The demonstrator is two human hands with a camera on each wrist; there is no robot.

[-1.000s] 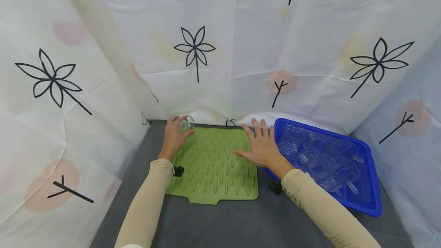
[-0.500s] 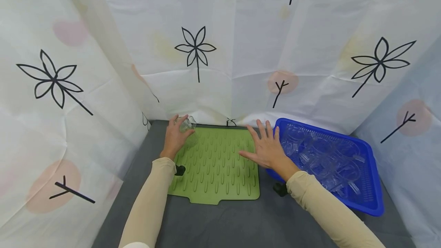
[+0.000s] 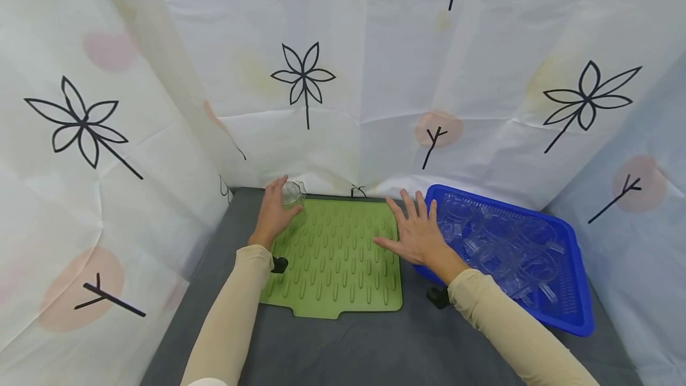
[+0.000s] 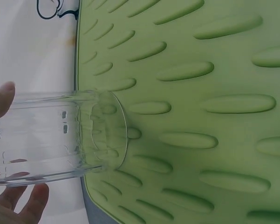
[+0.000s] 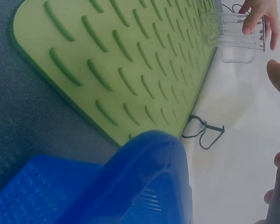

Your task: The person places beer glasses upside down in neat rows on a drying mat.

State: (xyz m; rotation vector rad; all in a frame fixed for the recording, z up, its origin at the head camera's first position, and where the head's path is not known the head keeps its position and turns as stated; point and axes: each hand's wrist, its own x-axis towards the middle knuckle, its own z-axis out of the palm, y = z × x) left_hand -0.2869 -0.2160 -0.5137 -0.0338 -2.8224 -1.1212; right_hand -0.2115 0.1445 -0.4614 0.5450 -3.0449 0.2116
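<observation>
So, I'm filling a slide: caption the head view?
Left hand at a clear cup on a green mat; right hand spread near a blue basket.

White flower-printed sheets hang around a grey table.

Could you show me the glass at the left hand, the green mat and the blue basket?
Glass [image 4: 56, 135]: left wrist view, the middle of its clear side wall.
Mat [image 3: 337, 255]: head view, its bare ridged surface.
Basket [image 3: 583, 285]: head view, its right-hand rim.
</observation>
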